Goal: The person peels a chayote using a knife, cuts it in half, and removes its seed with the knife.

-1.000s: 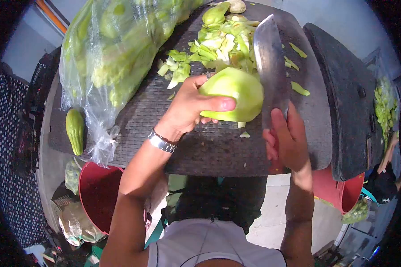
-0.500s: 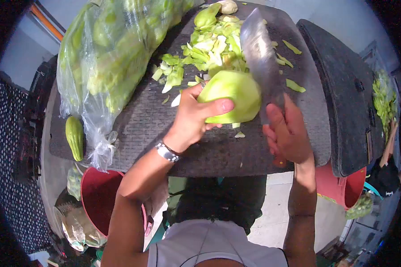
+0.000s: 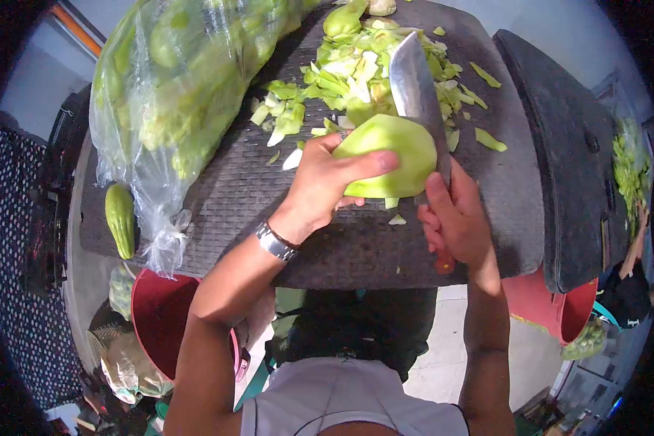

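My left hand (image 3: 325,178) is closed around a large pale green fruit (image 3: 396,156) with flat peeled facets, possibly a green papaya. Its thumb lies across the near side. In my right hand (image 3: 458,221) is a big knife (image 3: 416,83) with a broad blade and a reddish-brown handle. The blade points away from me along the fruit's right side, touching or very close to it; I cannot tell which. Beyond the fruit, a heap of green peelings (image 3: 352,69) covers part of the dark woven-textured tabletop (image 3: 327,251).
A clear plastic bag (image 3: 189,87) full of green fruits fills the table's left side, its knotted end toward me. One small ridged green fruit (image 3: 120,220) lies at the left edge. Red buckets (image 3: 160,312) stand below. A dark padded panel (image 3: 563,160) adjoins the right edge.
The knife and my right hand have moved left and slightly toward me, bringing the blade against or close to the fruit's side. The fruit has shifted slightly right in my left hand.
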The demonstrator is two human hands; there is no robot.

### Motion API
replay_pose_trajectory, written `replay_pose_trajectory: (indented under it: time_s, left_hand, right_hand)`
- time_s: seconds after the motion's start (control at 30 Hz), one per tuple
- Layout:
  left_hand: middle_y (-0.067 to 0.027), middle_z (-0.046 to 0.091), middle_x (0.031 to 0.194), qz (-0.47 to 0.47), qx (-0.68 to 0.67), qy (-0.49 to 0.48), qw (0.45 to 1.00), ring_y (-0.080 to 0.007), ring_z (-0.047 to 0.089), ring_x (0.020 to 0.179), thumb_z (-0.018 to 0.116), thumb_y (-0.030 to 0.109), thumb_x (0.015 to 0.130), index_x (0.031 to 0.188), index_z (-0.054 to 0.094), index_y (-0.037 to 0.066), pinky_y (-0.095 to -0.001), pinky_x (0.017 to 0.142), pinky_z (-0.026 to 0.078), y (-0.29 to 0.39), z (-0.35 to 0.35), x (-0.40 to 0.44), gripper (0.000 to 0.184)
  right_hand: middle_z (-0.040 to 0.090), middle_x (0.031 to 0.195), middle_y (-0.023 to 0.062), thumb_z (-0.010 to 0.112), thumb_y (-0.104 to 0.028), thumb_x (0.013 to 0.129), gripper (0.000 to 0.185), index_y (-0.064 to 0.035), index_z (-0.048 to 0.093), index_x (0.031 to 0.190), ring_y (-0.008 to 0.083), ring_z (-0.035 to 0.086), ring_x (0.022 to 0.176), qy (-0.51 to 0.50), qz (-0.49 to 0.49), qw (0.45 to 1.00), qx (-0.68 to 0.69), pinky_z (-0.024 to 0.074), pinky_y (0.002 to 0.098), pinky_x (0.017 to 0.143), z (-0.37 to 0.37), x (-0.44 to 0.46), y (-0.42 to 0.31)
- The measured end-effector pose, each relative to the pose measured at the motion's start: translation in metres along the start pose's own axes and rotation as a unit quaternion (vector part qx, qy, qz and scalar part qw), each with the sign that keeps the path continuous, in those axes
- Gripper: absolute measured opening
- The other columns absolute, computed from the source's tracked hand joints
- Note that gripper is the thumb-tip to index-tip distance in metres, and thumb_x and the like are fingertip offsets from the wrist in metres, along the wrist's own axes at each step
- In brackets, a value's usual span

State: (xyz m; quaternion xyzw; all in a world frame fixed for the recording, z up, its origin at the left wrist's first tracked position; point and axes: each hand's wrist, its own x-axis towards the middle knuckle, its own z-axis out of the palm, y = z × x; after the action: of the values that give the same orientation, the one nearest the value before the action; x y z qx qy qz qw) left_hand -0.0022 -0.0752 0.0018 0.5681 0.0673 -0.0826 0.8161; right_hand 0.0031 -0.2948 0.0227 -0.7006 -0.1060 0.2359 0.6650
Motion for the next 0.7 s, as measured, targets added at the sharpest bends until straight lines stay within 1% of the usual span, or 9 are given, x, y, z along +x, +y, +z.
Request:
replay_pose_trajectory:
  time_s: [0.03,0.13,0.23,0.27,0.33,0.43,0.53,0.63,0.7]
  left_hand:
    - [-0.0057,0.074,0.088,-0.012,0.022,0.000,1.000,-0.0075,0.068,0.063,0.090,0.025,0.080,0.111,0.070,0.000,-0.0191,0.047,0.050,0.000,-0.002,0.000,0.045]
    - [-0.0055,0.075,0.091,0.023,-0.006,0.053,0.998,-0.0074,0.068,0.064,0.090,0.026,0.080,0.112,0.069,0.000,-0.0193,0.048,0.050,-0.003,0.012,-0.007,0.046]
    - [-0.0041,0.074,0.091,0.082,0.004,0.082,0.993,-0.0072,0.066,0.062,0.089,0.026,0.082,0.113,0.068,0.001,-0.0198,0.047,0.050,-0.012,0.020,-0.007,0.045]
    - [-0.0038,0.074,0.091,0.078,0.002,0.071,0.994,-0.0071,0.066,0.061,0.088,0.026,0.084,0.113,0.068,0.001,-0.0199,0.047,0.049,-0.012,0.021,-0.008,0.043]
    - [-0.0031,0.073,0.091,0.071,-0.003,0.046,0.996,-0.0067,0.064,0.060,0.085,0.027,0.086,0.113,0.068,0.001,-0.0203,0.046,0.049,-0.010,0.024,-0.007,0.040]
    - [-0.0027,0.073,0.090,0.060,-0.024,0.011,0.998,-0.0059,0.063,0.059,0.082,0.026,0.090,0.112,0.068,0.001,-0.0201,0.044,0.047,-0.013,0.016,-0.006,0.037]
    - [-0.0021,0.073,0.089,0.042,-0.012,0.071,0.997,-0.0053,0.063,0.059,0.081,0.026,0.091,0.112,0.068,0.001,-0.0196,0.044,0.047,-0.012,0.019,-0.012,0.036]
    - [-0.0018,0.074,0.089,0.041,-0.032,0.065,0.996,-0.0049,0.065,0.061,0.082,0.026,0.090,0.111,0.070,0.001,-0.0193,0.044,0.048,-0.013,0.018,-0.014,0.035]
    - [-0.0019,0.075,0.091,0.004,-0.010,0.035,0.999,-0.0045,0.066,0.063,0.082,0.025,0.090,0.112,0.071,0.001,-0.0190,0.044,0.048,-0.004,0.011,-0.010,0.035]
  right_hand:
    - [0.047,0.065,-0.0049,0.055,-0.040,0.107,0.041,-0.0098,0.049,0.135,0.0047,0.043,0.047,0.006,0.000,1.000,0.002,0.0385,0.0244,0.041,0.002,-0.001,0.003]
    - [0.058,0.068,0.0024,0.060,-0.039,0.105,0.046,-0.0043,0.049,0.133,0.0124,0.057,0.052,0.015,-0.021,0.997,-0.079,0.0475,0.0297,0.047,-0.003,0.005,0.003]
    - [0.069,0.079,0.0143,0.068,-0.043,0.099,0.052,0.0004,0.052,0.124,0.0275,0.071,0.069,0.079,-0.103,0.967,-0.218,0.0545,0.0384,0.058,0.000,0.010,-0.004]
    - [0.071,0.082,0.0180,0.071,-0.044,0.097,0.055,0.0017,0.053,0.121,0.0325,0.074,0.075,0.107,-0.127,0.952,-0.256,0.0561,0.0413,0.061,0.002,0.011,-0.005]
    - [0.073,0.087,0.0247,0.076,-0.049,0.091,0.062,0.0038,0.053,0.115,0.0421,0.075,0.083,0.173,-0.177,0.920,-0.305,0.0572,0.0467,0.066,0.006,0.016,-0.002]
    - [0.071,0.080,0.0247,0.077,-0.058,0.086,0.069,0.0024,0.053,0.109,0.0465,0.073,0.079,0.191,-0.147,0.940,-0.239,0.0564,0.0493,0.065,0.021,0.016,-0.011]
    - [0.068,0.074,0.0261,0.075,-0.062,0.086,0.071,0.0016,0.052,0.105,0.0497,0.070,0.074,0.226,-0.126,0.901,-0.349,0.0552,0.0525,0.062,0.028,0.019,-0.009]
    - [0.067,0.073,0.0275,0.073,-0.065,0.086,0.070,0.0000,0.053,0.101,0.0505,0.069,0.074,0.220,-0.140,0.886,-0.384,0.0546,0.0545,0.062,0.024,0.023,-0.001]
    - [0.067,0.073,0.0282,0.073,-0.065,0.086,0.070,0.0001,0.053,0.100,0.0507,0.069,0.074,0.208,-0.127,0.888,-0.390,0.0546,0.0547,0.062,0.022,0.021,-0.001]
